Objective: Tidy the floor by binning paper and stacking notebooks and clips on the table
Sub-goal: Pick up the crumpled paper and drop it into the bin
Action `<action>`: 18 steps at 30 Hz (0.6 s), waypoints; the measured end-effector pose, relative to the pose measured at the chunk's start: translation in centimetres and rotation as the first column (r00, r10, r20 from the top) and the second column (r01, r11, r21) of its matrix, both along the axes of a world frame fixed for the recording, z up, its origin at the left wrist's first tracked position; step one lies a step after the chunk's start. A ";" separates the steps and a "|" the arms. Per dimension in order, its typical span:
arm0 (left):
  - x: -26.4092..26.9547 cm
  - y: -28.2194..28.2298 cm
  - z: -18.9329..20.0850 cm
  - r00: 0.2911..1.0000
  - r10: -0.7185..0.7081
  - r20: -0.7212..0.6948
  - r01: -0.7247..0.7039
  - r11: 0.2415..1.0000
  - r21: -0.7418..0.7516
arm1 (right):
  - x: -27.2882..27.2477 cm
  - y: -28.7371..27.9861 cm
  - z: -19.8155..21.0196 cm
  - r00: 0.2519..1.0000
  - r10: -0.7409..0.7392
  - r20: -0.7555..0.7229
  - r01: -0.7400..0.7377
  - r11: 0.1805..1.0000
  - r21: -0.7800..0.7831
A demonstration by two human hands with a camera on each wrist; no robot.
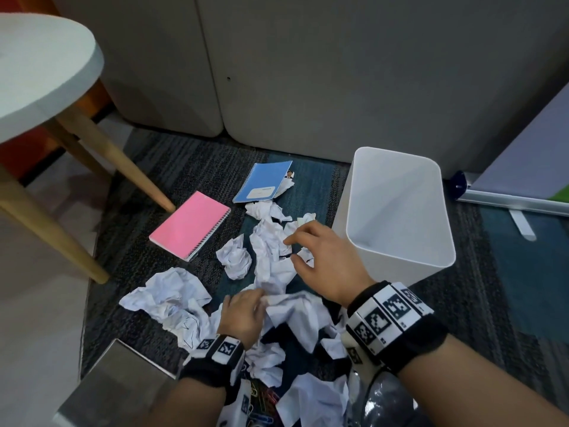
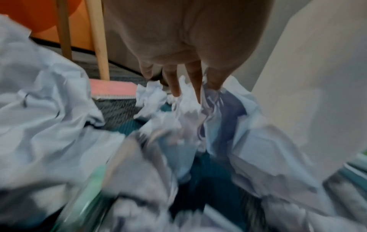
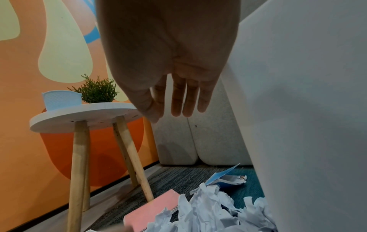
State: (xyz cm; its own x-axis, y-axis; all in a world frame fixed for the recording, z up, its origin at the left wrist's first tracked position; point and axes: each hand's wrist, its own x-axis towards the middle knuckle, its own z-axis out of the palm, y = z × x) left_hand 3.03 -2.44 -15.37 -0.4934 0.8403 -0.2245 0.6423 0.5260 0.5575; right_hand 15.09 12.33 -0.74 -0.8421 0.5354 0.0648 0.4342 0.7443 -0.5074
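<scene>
Several crumpled white paper balls litter the carpet in front of me. My left hand reaches into the pile, its straight fingers touching the paper. Further ahead, my right hand hovers open over the paper, its fingers straight and holding nothing. The empty white bin stands just right of that hand. A pink notebook and a blue notebook lie on the floor beyond the pile. Coloured paper clips lie near my left wrist.
The round white table stands at the left, one wooden leg landing beside the pink notebook. A small plant and a blue cup sit on it. Grey upholstered panels close the back. A banner base lies right.
</scene>
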 end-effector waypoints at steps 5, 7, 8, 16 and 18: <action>-2.7 1.7 5.3 0.988 0.020 0.154 -0.046 0.985 0.167 | 0.2 0.4 0.6 0.991 0.057 0.118 -0.047 0.995 -0.084; -3.8 2.2 7.4 0.992 0.036 0.125 -0.063 0.972 0.225 | 0.1 0.5 1.1 0.985 0.066 0.158 -0.050 0.993 -0.106; -4.2 2.5 8.6 0.993 0.040 0.113 -0.067 0.967 0.245 | 0.0 0.5 1.3 0.983 0.070 0.171 -0.051 0.992 -0.113; -6.2 5.6 16.8 0.999 0.003 0.043 -0.021 0.906 0.424 | -2.6 1.6 3.1 1.000 -0.013 0.026 0.015 0.996 -0.085; -6.0 6.2 18.5 1.000 0.003 0.024 -0.014 0.883 0.469 | -3.1 1.9 4.2 0.995 -0.069 -0.074 0.065 0.997 -0.047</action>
State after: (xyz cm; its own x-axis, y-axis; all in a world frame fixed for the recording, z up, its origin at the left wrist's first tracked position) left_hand -2.94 3.79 3.16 -0.5003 0.8460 0.1842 0.6240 0.2049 0.7541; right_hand 11.94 14.21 3.42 -0.7978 0.5944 0.1014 0.4417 0.6906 -0.5727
